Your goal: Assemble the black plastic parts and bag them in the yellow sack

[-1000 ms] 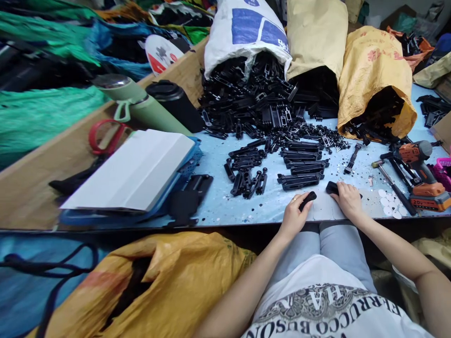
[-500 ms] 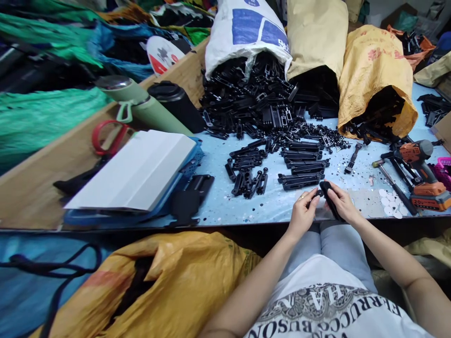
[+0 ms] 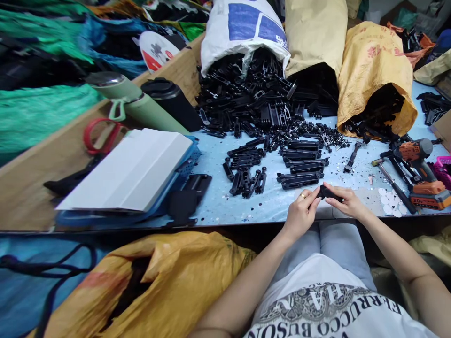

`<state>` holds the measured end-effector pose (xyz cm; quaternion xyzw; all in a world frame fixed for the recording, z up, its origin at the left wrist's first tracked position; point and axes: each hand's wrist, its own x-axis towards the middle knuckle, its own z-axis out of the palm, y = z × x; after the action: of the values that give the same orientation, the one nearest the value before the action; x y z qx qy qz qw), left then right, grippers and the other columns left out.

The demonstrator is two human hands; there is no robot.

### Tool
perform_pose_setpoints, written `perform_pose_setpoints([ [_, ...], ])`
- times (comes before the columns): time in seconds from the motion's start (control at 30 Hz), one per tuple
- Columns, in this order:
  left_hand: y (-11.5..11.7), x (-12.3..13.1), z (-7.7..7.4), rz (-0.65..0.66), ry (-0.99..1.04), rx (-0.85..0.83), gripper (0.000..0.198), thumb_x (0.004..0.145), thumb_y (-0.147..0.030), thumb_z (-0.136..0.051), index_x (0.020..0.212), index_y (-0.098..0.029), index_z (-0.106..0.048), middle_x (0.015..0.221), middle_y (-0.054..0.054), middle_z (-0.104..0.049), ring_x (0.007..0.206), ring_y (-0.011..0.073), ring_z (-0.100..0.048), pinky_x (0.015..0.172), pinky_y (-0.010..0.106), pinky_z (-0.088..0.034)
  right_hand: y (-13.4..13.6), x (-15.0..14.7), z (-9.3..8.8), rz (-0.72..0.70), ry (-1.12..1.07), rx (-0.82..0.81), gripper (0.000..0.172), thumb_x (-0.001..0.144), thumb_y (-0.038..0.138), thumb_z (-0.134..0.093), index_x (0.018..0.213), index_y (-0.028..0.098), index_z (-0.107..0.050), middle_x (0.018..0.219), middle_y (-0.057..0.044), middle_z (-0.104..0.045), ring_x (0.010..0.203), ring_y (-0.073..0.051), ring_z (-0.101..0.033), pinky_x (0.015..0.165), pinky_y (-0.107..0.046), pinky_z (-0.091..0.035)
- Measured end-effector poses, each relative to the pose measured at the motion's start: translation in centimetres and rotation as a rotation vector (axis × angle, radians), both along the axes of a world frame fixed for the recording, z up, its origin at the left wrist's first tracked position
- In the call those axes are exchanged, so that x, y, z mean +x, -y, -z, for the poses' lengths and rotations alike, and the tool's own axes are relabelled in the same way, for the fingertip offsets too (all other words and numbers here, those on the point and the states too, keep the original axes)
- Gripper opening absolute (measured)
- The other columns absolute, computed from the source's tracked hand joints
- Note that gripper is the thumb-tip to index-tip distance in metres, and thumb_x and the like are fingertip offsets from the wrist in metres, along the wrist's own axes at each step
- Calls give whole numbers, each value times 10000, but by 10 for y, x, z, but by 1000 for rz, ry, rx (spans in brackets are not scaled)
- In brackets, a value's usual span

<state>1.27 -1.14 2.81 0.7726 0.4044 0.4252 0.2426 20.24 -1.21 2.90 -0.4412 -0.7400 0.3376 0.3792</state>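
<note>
Above the table's front edge, my two hands meet over a black plastic part [image 3: 330, 193]. My left hand [image 3: 302, 210] pinches its left end between thumb and fingers; a ring shows on one finger. The other end is gripped by my right hand [image 3: 344, 201]. Fingers cover much of the part, so its full shape is hidden. Just beyond my hands lies a row of long black bracket-like pieces [image 3: 301, 180]. To their left is a group of shorter black pieces [image 3: 248, 183].
Black parts [image 3: 243, 103] spill from a white sack [image 3: 246, 35] at the back; a yellow sack [image 3: 377, 70] stands right of it. On the right lie a hammer [image 3: 394, 185] and a cordless drill [image 3: 421, 173]. At left are a white box [image 3: 127, 169], scissors [image 3: 102, 136] and a green bottle [image 3: 141, 103].
The black part in my right hand has turned from steeply slanted to nearly level. My left fingers have come up against its end. The view has shifted slightly.
</note>
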Motion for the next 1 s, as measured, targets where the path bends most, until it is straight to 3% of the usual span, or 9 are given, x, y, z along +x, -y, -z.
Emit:
perform_pose_setpoints([
  [0.07,2,5,-2,-31,19,37,340,913,-253,-432,1229,-196,-545,910,63,-604,843,140,-591,756,279,-508,1,-2,-1,19,24,86,488,852,392,-559,1311,236,-500,963,-57,-662,828,-150,-613,795,-295,-510],
  [0.23,8,27,-5,-230,137,147,357,923,-216,-408,1263,-194,-514,942,75,-587,851,130,-579,749,267,-501,9,-21,6,186,-112,119,490,906,363,-475,1374,234,-409,969,-59,-637,566,-88,-549,597,-256,-525],
  [0.3,8,30,-7,-259,176,171,359,925,-212,-400,1265,-192,-513,961,80,-590,864,132,-577,756,268,-497,12,-26,5,224,-118,127,496,907,377,-467,1378,236,-403,1017,-74,-628,575,-95,-550,600,-269,-531],
  [0.53,-1,23,-19,-163,234,41,334,925,-281,-397,1177,-193,-598,880,57,-598,797,127,-565,731,268,-484,16,-35,-8,249,-99,123,517,897,402,-465,1385,245,-396,1086,-97,-621,782,-180,-612,712,-341,-542],
  [0.73,-8,25,-24,-115,291,42,341,926,-295,-385,1146,-181,-619,851,48,-605,746,116,-555,690,255,-472,23,-46,0,366,-87,81,575,900,461,-416,1415,215,-343,1116,-121,-609,833,-217,-607,752,-384,-526],
  [0.87,-10,27,-11,-74,245,15,362,928,-319,-365,1169,-178,-597,903,66,-620,811,142,-576,749,289,-485,20,-43,9,321,-40,110,553,922,423,-382,1433,227,-300,1191,-114,-574,828,-196,-608,755,-356,-520],
  [1.0,-1,22,16,-262,133,-200,414,931,-304,-325,1292,-159,-469,999,113,-600,820,171,-600,734,339,-509,-11,-12,14,176,338,70,471,949,318,-319,1412,232,-340,1118,-89,-604,886,-186,-593,794,-331,-499],
])
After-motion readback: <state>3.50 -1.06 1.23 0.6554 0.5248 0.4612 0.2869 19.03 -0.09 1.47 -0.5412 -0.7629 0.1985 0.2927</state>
